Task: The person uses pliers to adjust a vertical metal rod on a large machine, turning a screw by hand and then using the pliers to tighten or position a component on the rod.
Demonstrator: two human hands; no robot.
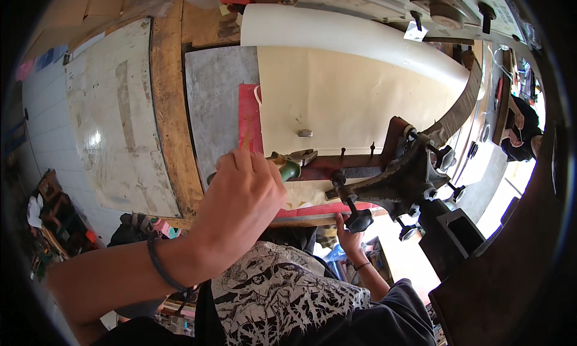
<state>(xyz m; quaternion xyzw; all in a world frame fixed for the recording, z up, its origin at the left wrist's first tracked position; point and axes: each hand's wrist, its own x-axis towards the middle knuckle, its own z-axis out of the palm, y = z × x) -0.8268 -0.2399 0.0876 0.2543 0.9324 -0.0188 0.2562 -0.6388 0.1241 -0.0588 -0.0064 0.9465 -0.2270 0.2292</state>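
Observation:
My left hand (pixel 247 181) is closed over the bench, its fingers curled round green-handled pliers (pixel 293 169). The metal jaws (pixel 307 157) point right, beside the end of a dark metal bar (pixel 354 164). A thin brown pointed piece (pixel 247 134) sticks up past my fingers; whether I hold it is unclear. Lower and to the right, my right hand (pixel 350 239) is at the near edge of the bench, thumb raised next to a black knob (pixel 359 220). Its other fingers are mostly hidden. A red strip (pixel 249 112) lies just beyond my left hand.
A dark metal machine frame (pixel 390 187) with several knobs rises at the right. Cream sheet (pixel 336 94) covers the bench, with a small metal block (pixel 305 133) on it and a white roll (pixel 336 30) behind. Another person (pixel 526 127) is at the far right.

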